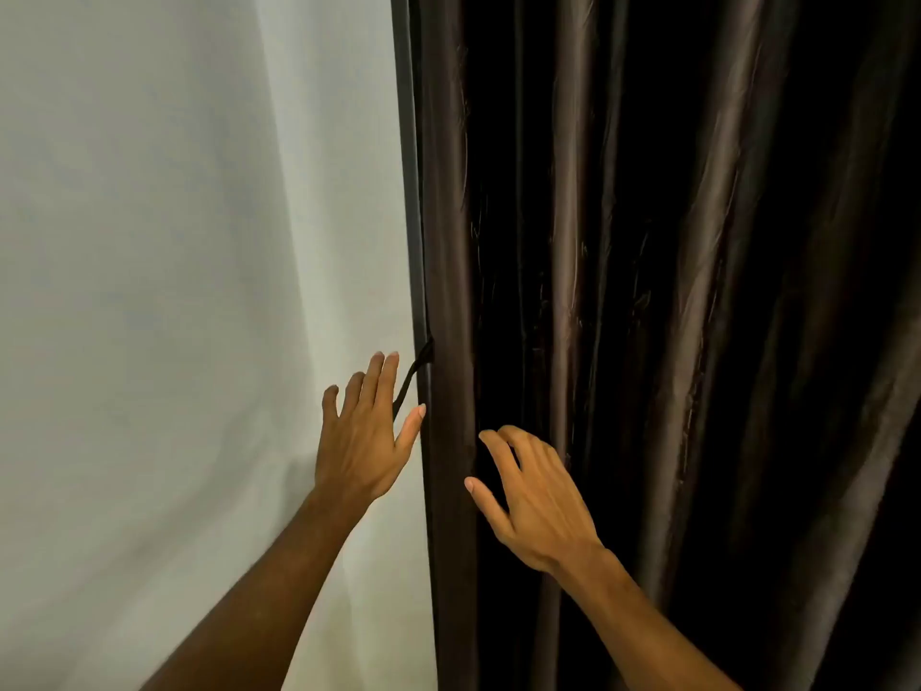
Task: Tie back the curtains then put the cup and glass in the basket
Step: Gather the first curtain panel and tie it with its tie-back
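The person is standing close to a dark brown curtain (648, 291), which is hanging in long folds beside a white sheer curtain (174, 291). The left hand (364, 441) is reaching up with the fingers spread and straight, holding nothing. It is coming to the dark tie-back strap (411, 379) that is hanging out from the edge of the brown curtain, probably in order to take it. The strap is passing just behind this hand, between forefinger and thumb, and I cannot tell if it is touching the skin.

The right hand (533, 501) is lying against a front fold of the brown curtain, fingers half bent and thumb apart. It is not closing around the cloth; I judge that it is preparing to gather the folds for the strap.

The cup, the glass and the basket are not showing in this view.
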The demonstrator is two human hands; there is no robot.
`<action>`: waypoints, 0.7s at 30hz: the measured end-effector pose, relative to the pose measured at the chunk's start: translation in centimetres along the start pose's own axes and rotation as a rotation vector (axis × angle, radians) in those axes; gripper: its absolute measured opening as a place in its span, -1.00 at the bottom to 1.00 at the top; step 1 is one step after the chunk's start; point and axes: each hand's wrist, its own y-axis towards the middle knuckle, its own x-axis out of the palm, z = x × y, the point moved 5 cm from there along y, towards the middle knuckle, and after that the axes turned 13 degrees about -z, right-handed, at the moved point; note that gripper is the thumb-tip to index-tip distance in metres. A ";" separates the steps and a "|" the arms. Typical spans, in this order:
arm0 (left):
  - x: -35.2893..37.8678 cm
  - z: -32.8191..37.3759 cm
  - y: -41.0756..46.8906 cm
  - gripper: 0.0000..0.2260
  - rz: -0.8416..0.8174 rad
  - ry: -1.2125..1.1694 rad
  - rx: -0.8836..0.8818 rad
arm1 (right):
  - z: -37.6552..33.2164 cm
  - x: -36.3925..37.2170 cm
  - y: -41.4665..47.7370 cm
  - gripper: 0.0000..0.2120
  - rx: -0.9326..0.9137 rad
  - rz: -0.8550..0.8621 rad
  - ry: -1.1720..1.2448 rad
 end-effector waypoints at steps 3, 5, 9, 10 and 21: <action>0.1 0.4 0.5 -0.29 0.025 -0.024 0.003 | 0.5 -0.9 0.2 -0.53 0.011 0.032 0.022; 0.4 0.7 0.9 -0.30 0.037 -0.056 -0.008 | 1.0 -1.4 0.4 -0.53 0.011 0.047 0.007; 0.2 0.9 1.9 -0.35 0.006 -0.181 -0.081 | 1.5 -2.4 1.7 -0.47 0.027 0.058 -0.009; 0.0 1.1 2.1 -0.36 -0.001 -0.218 -0.099 | 1.6 -2.7 2.1 -0.44 0.049 0.054 0.005; -0.4 3.0 3.6 -0.53 -0.014 -0.403 -0.202 | 1.0 -4.5 6.5 -0.31 0.192 0.024 0.184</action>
